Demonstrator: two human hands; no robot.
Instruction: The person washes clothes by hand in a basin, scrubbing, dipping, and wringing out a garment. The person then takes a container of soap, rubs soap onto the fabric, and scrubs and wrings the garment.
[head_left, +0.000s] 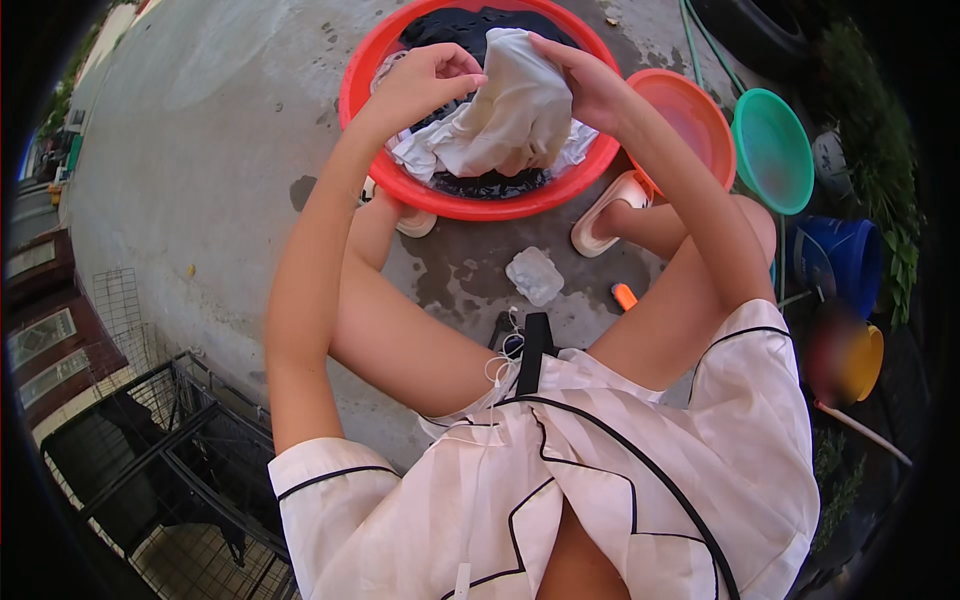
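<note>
A large red plastic basin (480, 208) stands on the concrete in front of me. Dark cloth (457, 28) lies in it with water. Above the basin hangs a wet, pale cloth garment (525, 97). My right hand (589, 86) grips its upper right edge, the thumb lying along the top. My left hand (442, 71) is at the garment's left side with curled fingers; whether it pinches the cloth cannot be told. Crumpled white cloth (424, 150) lies at the basin's near left, below the left hand.
Right of the basin are an orange basin (720, 127), a green basin (776, 150) and a blue bucket (840, 255). A clear plastic container (535, 276) and an orange brush-like object (623, 297) lie between my legs. A black metal frame (202, 450) stands at lower left.
</note>
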